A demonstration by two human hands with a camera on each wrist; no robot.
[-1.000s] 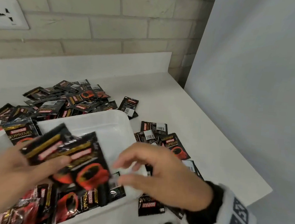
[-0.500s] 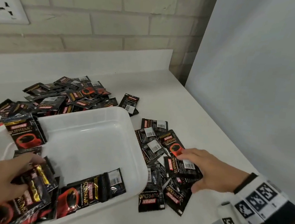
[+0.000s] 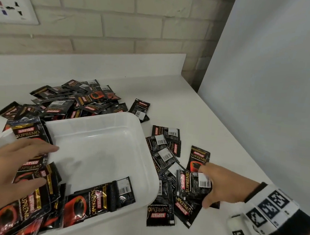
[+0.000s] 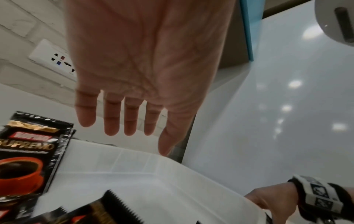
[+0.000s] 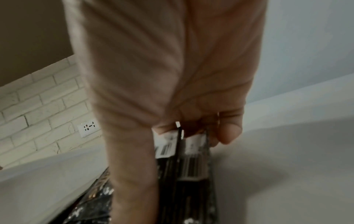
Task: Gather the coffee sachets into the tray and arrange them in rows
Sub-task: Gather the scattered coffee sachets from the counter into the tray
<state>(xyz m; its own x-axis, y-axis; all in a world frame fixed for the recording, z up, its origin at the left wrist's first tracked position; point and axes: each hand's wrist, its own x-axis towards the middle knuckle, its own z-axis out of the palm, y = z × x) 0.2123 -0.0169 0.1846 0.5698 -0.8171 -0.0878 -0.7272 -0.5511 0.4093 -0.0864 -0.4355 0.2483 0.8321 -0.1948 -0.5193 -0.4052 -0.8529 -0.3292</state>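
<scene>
**Sachets partly gathered; rows not yet formed**

Since the frame half a second earlier, the right hand (image 3: 217, 186) has been closed further onto the scatter beside the tray, and the left hand (image 3: 7, 162) has been lifted off the near-left heap and stretched flat above it; a second earlier both hands were held over the tray with sachets fanned in the left.

A small bunch of sachets (image 3: 193, 184) is now pinched between the thumb and curled fingers (image 5: 229, 130) of the right hand, barcodes showing in the right wrist view; the left fingers (image 4: 113, 121) are seen straight and slightly spread, nothing held.

A heap of sachets (image 3: 29, 200) is already lodged in the near-left corner of the tray (image 3: 145, 135), overlapped and tilted, and one sachet (image 3: 100, 198) lies flat along the near wall; most of the tray floor is bare.

Much is judged to be left: a large pile (image 3: 73, 99) lies on the tabletop (image 3: 170, 100) behind the tray, and a looser scatter (image 3: 164, 152) lies just beside its right wall; no row can be made out, so the arranging is judged hardly begun.
</scene>
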